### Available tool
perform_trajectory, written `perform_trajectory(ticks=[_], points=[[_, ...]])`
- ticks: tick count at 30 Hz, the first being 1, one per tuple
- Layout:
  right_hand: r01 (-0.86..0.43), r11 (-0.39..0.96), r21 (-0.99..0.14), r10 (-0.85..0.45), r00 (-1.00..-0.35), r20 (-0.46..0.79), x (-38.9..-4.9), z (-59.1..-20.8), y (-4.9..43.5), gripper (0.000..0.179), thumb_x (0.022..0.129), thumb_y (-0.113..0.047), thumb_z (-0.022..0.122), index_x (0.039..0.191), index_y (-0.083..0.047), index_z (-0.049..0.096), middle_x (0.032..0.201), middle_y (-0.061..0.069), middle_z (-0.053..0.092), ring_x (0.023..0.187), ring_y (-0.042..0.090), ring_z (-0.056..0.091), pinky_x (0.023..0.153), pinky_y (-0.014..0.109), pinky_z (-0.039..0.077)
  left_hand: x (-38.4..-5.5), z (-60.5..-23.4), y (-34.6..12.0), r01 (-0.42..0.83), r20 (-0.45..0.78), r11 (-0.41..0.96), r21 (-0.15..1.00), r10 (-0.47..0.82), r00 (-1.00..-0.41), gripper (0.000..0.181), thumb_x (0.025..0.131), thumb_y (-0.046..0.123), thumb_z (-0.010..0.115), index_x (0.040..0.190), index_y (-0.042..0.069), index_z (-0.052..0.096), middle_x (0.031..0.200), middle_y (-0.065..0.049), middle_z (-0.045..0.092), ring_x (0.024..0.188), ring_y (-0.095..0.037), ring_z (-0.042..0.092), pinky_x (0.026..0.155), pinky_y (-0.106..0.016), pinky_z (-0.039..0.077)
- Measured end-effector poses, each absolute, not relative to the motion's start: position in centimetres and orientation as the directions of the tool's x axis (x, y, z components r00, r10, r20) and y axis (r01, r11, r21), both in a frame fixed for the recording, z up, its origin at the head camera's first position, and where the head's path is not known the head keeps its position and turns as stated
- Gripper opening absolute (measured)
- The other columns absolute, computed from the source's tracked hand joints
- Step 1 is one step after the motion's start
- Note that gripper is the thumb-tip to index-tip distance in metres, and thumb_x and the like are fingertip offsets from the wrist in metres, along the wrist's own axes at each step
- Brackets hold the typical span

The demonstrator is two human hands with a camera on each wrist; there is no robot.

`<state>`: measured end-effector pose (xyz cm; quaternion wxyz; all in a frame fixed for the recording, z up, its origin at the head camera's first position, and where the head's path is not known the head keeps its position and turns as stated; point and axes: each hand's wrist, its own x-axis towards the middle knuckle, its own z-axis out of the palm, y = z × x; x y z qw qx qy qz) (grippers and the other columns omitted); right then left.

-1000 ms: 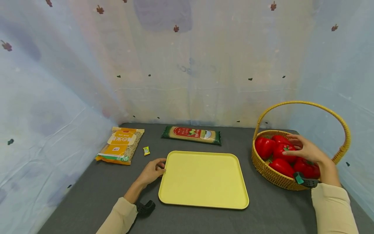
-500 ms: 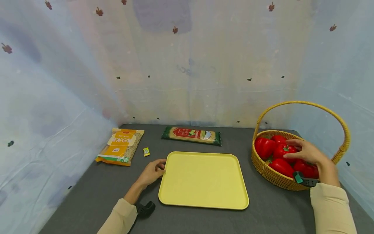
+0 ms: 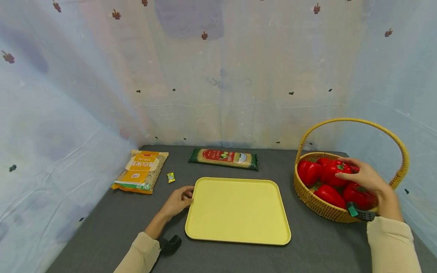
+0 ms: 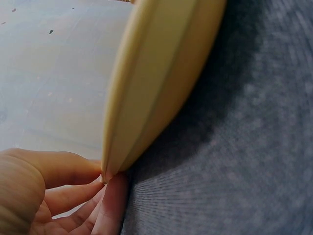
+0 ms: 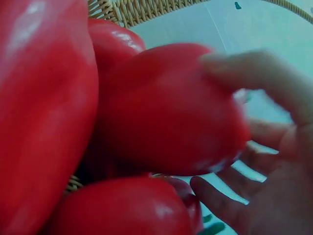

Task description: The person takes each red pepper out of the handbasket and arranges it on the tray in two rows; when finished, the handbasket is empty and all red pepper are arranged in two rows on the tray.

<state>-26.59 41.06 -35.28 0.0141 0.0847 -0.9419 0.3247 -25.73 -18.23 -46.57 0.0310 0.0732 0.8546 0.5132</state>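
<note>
At the left edge of a yellow tray (image 3: 239,212), my left hand (image 3: 176,201) pinches the rim. In the left wrist view, the thumb lies on one side of the tray edge (image 4: 146,93) and fingers on the other. My right hand (image 3: 370,180) is inside a wicker basket (image 3: 308,201) and grips a red bell pepper (image 3: 332,175) from its right side. The right wrist view shows the thumb on top of this bell pepper (image 5: 171,112) and the fingers beside and below it. Several more red peppers (image 3: 329,195) lie around it in the basket.
The basket's tall handle (image 3: 355,120) arches above the right hand. Behind the tray lies a green and gold packet (image 3: 223,158). To the left are a yellow-orange bag of grain (image 3: 141,170) and a small yellow wrapped sweet (image 3: 171,177). A patterned curtain (image 3: 218,94) closes off the back.
The right hand has closed on the bell pepper and shifted it slightly up among the others; its green stem now sits higher and further right. The left hand and tray stay put.
</note>
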Motion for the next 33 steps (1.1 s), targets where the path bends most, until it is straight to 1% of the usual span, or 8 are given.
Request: perform_trajectory(ticks=[2, 5, 8, 12, 15, 22, 27, 33], points=[[-0.187, 0.738, -0.648, -0.135, -0.982, 0.130, -26.2, -34.9, 41.0, 0.064, 0.089, -0.028, 0.062, 0.139, 0.001, 0.034, 0.130, 0.020, 0.041, 0.108, 0.022, 0.045, 0.076, 0.035, 0.044, -25.7, -46.6, -18.2, 0.090, 0.020, 0.458, 0.885, 0.155, -0.988, 0.046, 0.085, 0.000, 0.062, 0.130, 0.000, 0.051, 0.094, -0.009, 0.055, 0.074, -0.016, 0.057, 0.062, -0.030, 0.049], [-0.229, 0.655, -0.720, -0.125, -0.973, 0.195, -25.8, -34.3, 40.6, 0.054, 0.090, -0.020, 0.061, 0.138, -0.008, 0.037, 0.122, -0.005, 0.046, 0.098, -0.003, 0.046, 0.071, 0.020, 0.045, -25.6, -46.4, -18.2, 0.095, 0.026, 0.450, 0.888, 0.157, -0.987, 0.045, 0.085, 0.001, 0.063, 0.129, 0.000, 0.052, 0.093, -0.009, 0.055, 0.073, -0.016, 0.057, 0.062, -0.031, 0.048], [-0.252, 0.595, -0.763, -0.116, -0.967, 0.229, -25.3, -33.4, 39.7, 0.053, 0.091, -0.016, 0.060, 0.139, -0.015, 0.038, 0.121, -0.018, 0.043, 0.101, -0.013, 0.044, 0.072, 0.011, 0.043, -25.6, -46.4, -18.2, 0.097, 0.028, 0.451, 0.887, 0.156, -0.987, 0.045, 0.086, 0.001, 0.063, 0.130, 0.000, 0.052, 0.094, -0.009, 0.055, 0.073, -0.016, 0.057, 0.062, -0.032, 0.048], [-0.293, 0.576, -0.763, -0.124, -0.954, 0.273, -24.7, -32.1, 37.5, 0.055, 0.090, -0.014, 0.061, 0.140, -0.017, 0.038, 0.126, -0.012, 0.041, 0.107, -0.008, 0.044, 0.074, 0.010, 0.041, -25.8, -46.5, -18.2, 0.084, 0.017, 0.452, 0.888, 0.150, -0.989, 0.046, 0.086, 0.001, 0.062, 0.130, 0.001, 0.051, 0.094, -0.009, 0.055, 0.074, -0.016, 0.058, 0.063, -0.031, 0.049], [-0.374, 0.537, -0.756, -0.170, -0.926, 0.338, -24.4, -31.3, 35.6, 0.056, 0.088, -0.007, 0.063, 0.138, -0.015, 0.040, 0.122, -0.009, 0.045, 0.101, -0.002, 0.050, 0.073, 0.013, 0.043, -25.9, -46.5, -18.3, 0.084, 0.017, 0.454, 0.887, 0.149, -0.989, 0.047, 0.086, 0.002, 0.062, 0.131, 0.002, 0.051, 0.094, -0.009, 0.055, 0.074, -0.017, 0.058, 0.063, -0.031, 0.049], [-0.534, 0.288, -0.794, -0.342, -0.832, 0.436, -25.0, -30.9, 30.4, 0.063, 0.082, 0.010, 0.061, 0.138, -0.004, 0.038, 0.121, 0.002, 0.052, 0.099, 0.012, 0.057, 0.075, 0.023, 0.052, -25.9, -46.5, -18.3, 0.089, 0.018, 0.444, 0.892, 0.161, -0.987, 0.047, 0.086, 0.002, 0.061, 0.132, 0.002, 0.050, 0.095, -0.009, 0.055, 0.075, -0.017, 0.058, 0.063, -0.031, 0.048], [-0.549, 0.251, -0.797, -0.380, -0.813, 0.440, -26.4, -31.7, 26.9, 0.062, 0.081, 0.006, 0.064, 0.136, -0.003, 0.038, 0.125, 0.004, 0.049, 0.104, 0.011, 0.056, 0.078, 0.023, 0.051, -25.8, -46.5, -18.3, 0.089, 0.018, 0.451, 0.888, 0.159, -0.987, 0.047, 0.086, 0.002, 0.062, 0.131, 0.002, 0.051, 0.094, -0.008, 0.055, 0.075, -0.017, 0.058, 0.062, -0.030, 0.048], [-0.525, 0.228, -0.820, -0.399, -0.818, 0.414, -28.0, -33.0, 22.9, 0.058, 0.081, -0.002, 0.068, 0.131, 0.000, 0.040, 0.126, 0.013, 0.046, 0.105, 0.011, 0.055, 0.081, 0.024, 0.050, -25.7, -46.7, -18.3, 0.095, 0.019, 0.458, 0.884, 0.167, -0.986, 0.046, 0.086, 0.002, 0.062, 0.131, 0.001, 0.051, 0.094, -0.009, 0.055, 0.075, -0.017, 0.058, 0.062, -0.030, 0.048]])
